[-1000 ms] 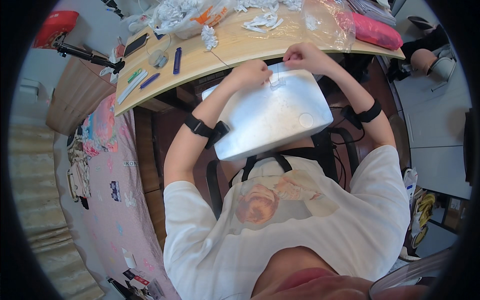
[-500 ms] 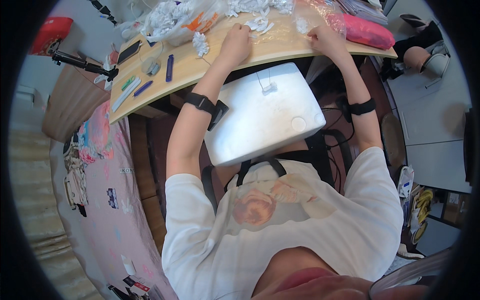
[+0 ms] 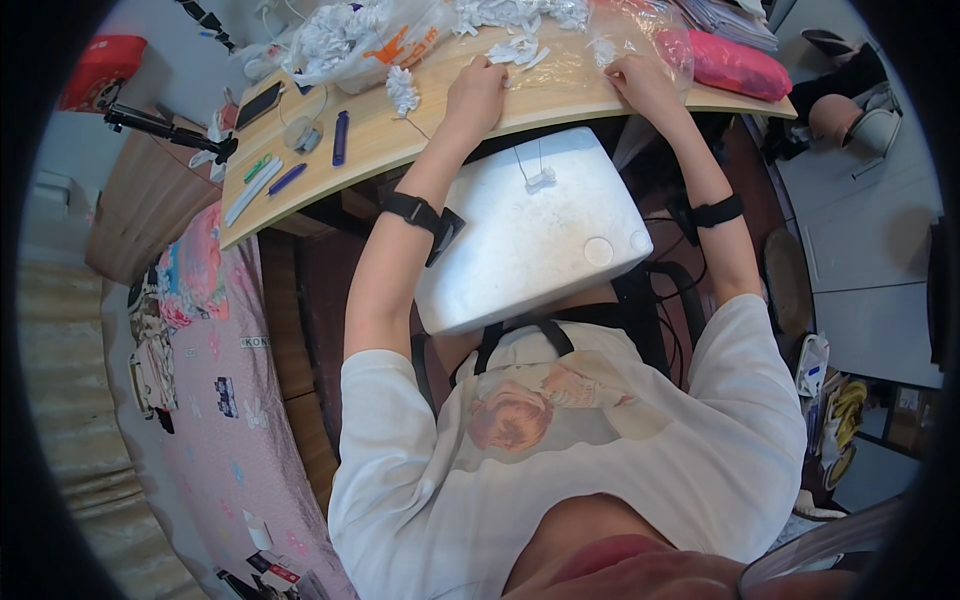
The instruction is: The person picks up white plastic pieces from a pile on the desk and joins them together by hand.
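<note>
My left hand (image 3: 478, 92) lies knuckles-up on the wooden table (image 3: 440, 125), its fingertips at a small heap of white crumpled pieces (image 3: 515, 50). My right hand (image 3: 643, 82) rests on the table's edge against a clear plastic bag (image 3: 650, 35), close to another white piece (image 3: 600, 50). The curled fingers of both hands hide whatever is under them. A white foam tray (image 3: 530, 240) sits tilted on my lap below the table edge. One small white piece with a thin string (image 3: 540, 180) lies on it. Black bands circle both forearms.
A plastic bag stuffed with white pieces (image 3: 350, 40) stands at the table's back. Pens (image 3: 290, 175), a dark blue marker (image 3: 340, 137) and a phone (image 3: 262, 100) lie at the left. A pink pouch (image 3: 735, 65) is at the right, a black tripod (image 3: 165, 130) and pink bedding (image 3: 200, 330) at the left.
Both hands left the far edge of the foam tray and moved up onto the table, the left to the white pieces and the right to the clear bag.
</note>
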A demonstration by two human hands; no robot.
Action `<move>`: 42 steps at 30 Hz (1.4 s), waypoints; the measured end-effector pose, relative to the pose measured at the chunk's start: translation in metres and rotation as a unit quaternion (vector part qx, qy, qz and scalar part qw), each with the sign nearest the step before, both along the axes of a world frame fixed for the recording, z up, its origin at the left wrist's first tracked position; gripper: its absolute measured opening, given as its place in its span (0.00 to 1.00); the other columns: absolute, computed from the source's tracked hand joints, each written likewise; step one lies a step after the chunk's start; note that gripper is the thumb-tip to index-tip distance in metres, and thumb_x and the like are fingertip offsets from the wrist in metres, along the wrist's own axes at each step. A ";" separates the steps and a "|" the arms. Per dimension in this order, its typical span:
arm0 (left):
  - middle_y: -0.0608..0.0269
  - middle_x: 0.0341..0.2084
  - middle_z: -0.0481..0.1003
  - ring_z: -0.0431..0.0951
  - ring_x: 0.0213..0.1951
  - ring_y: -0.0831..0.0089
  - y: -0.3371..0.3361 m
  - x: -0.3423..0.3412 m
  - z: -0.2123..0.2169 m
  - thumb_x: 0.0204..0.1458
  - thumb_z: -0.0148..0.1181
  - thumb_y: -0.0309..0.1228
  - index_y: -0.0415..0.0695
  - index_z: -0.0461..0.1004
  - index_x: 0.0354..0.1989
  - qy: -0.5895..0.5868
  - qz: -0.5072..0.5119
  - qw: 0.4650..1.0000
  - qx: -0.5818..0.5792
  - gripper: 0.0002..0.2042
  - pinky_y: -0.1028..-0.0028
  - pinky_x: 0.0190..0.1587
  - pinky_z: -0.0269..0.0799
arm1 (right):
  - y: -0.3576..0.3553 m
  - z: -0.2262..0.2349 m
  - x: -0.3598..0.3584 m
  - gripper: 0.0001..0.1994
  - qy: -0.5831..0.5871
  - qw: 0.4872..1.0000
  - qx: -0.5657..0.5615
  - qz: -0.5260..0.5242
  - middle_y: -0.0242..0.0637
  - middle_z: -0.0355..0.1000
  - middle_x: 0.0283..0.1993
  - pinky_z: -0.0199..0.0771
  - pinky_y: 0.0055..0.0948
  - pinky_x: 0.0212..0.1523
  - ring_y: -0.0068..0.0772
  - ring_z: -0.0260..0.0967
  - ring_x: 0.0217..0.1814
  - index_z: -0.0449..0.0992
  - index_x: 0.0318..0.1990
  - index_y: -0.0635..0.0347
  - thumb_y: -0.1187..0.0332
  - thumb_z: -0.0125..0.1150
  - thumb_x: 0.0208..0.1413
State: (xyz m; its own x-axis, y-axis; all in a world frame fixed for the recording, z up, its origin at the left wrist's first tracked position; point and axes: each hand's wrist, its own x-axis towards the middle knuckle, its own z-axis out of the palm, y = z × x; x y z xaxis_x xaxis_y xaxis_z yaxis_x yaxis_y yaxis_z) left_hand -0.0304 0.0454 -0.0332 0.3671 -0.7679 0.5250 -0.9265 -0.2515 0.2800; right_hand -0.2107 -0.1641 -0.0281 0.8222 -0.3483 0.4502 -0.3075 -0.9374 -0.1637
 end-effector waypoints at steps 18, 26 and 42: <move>0.57 0.28 0.77 0.76 0.33 0.67 0.007 0.004 0.056 0.50 0.56 0.31 0.38 0.74 0.33 0.196 -0.090 0.968 -0.128 0.09 0.72 0.36 0.70 | 0.004 0.016 -0.004 0.08 0.008 0.999 0.031 0.017 0.49 0.73 0.30 0.70 0.41 0.36 0.51 0.70 0.34 0.74 0.31 0.66 0.69 0.55 0.49; 0.72 0.26 0.73 0.65 0.26 0.87 0.006 0.010 0.113 0.54 0.54 0.30 0.40 0.73 0.37 0.378 -0.168 0.893 -0.178 0.07 0.84 0.30 0.60 | 0.036 0.070 0.012 0.11 -0.127 0.982 0.063 0.121 0.40 0.71 0.23 0.68 0.26 0.28 0.30 0.69 0.25 0.74 0.31 0.66 0.66 0.50 0.57; 0.62 0.28 0.77 0.75 0.31 0.80 0.028 -0.001 0.080 0.53 0.56 0.29 0.34 0.75 0.36 0.286 -0.053 0.942 -0.169 0.09 0.81 0.34 0.68 | 0.090 0.106 0.064 0.09 -0.201 0.878 0.345 0.264 0.34 0.72 0.24 0.71 0.20 0.28 0.19 0.69 0.25 0.76 0.36 0.70 0.71 0.58 0.55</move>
